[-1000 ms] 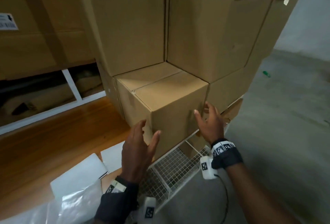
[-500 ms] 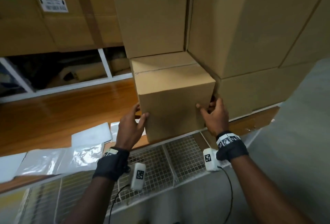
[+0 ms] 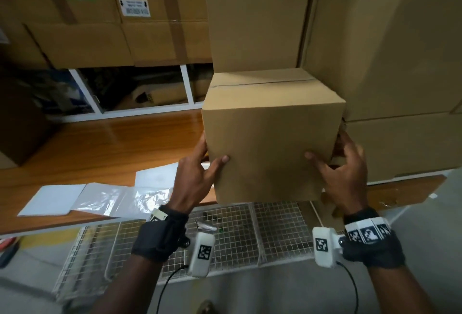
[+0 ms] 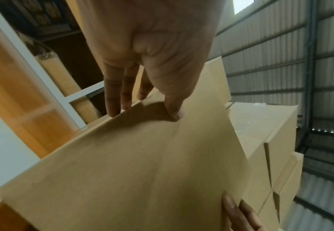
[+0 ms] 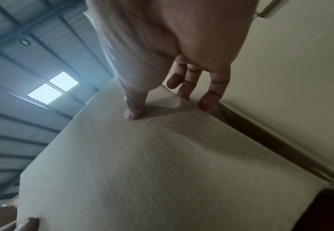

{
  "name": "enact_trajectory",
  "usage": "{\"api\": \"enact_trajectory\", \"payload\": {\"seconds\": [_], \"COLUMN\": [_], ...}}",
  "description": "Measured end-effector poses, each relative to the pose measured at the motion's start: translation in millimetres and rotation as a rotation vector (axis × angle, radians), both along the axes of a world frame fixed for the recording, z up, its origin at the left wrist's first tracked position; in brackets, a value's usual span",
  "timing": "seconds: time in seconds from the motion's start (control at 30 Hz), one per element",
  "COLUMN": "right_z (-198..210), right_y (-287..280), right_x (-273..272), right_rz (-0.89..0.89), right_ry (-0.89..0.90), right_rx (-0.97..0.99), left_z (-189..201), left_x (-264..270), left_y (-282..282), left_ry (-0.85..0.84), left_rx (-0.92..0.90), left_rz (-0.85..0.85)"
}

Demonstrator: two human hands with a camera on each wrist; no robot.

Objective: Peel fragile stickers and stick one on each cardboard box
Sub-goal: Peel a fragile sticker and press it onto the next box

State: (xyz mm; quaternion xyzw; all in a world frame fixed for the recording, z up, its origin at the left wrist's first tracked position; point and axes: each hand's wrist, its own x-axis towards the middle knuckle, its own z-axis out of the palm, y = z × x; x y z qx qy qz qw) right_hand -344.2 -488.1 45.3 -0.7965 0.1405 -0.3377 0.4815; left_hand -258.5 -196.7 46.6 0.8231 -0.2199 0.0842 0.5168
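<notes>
A small plain cardboard box [image 3: 270, 143] stands in front of a stack of bigger boxes [image 3: 390, 46]. My left hand [image 3: 197, 173] grips its left front edge, thumb on the front face and fingers round the side. My right hand [image 3: 342, 163] grips the right front edge the same way, its fingers in the gap beside the neighbouring box. The left wrist view shows the left hand [image 4: 148, 62] on the box [image 4: 142, 171]; the right wrist view shows the right hand [image 5: 172, 54] on the box [image 5: 152, 164]. White sticker sheets [image 3: 52, 200] and clear plastic [image 3: 120, 200] lie on the wooden table [image 3: 100, 148]. I cannot tell whether the box is lifted.
A white wire basket [image 3: 225, 238] hangs along the table's front edge below the box. Taped, labelled cartons [image 3: 130, 26] sit on a white shelf frame [image 3: 186, 83] behind the table. Grey concrete floor [image 3: 250, 293] lies below me.
Both hands went from hovering near the small box to gripping its two front edges. The box now faces me squarely and sits closer to the table's front edge.
</notes>
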Motion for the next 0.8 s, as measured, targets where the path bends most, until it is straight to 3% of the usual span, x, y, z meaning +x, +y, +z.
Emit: {"api": "enact_trajectory", "payload": {"seconds": [0.2, 0.37, 0.57, 0.8], "right_z": [19.7, 33.3, 48.5, 36.8], "right_y": [32.4, 75.1, 152.2, 268.5], "right_x": [-1.9, 14.2, 53.2, 131.1], "right_rz": [0.295, 0.436, 0.476, 0.48], "right_ry": [-0.206, -0.315, -0.28, -0.202], "right_rx": [0.224, 0.232, 0.214, 0.166], "left_z": [35.2, 53.9, 60.2, 48.3], "left_x": [-7.5, -3.7, 21.2, 83.6], "left_y": [44.8, 94.0, 174.0, 290.8], "left_ry": [0.004, -0.026, 0.009, -0.021], "left_rx": [-0.058, -0.066, -0.128, -0.134], "left_rz": [-0.005, 0.045, 0.096, 0.138]}}
